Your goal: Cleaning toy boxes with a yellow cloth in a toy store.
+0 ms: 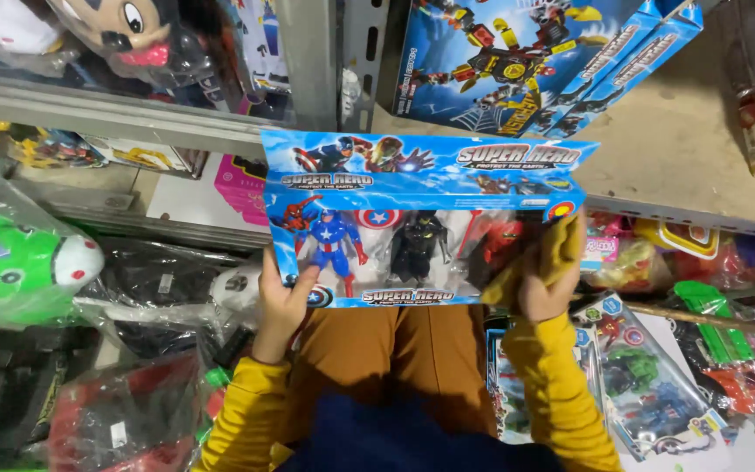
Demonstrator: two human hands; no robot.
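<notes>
A blue boxed set of three action figures (412,227) with a clear window is held up in front of me. My left hand (283,301) grips its lower left corner, thumb on the front. At the box's right end my right hand (545,284) holds a yellow cloth (539,253) pressed against the window. Both sleeves are yellow.
Metal shelves (133,118) hold bagged plush toys (115,31) and more toy boxes (517,61) above. A green bagged toy (10,262) sits at the left. Packaged figures (648,385) and bright plastic toys lie at the right. My brown trousers (395,358) are below.
</notes>
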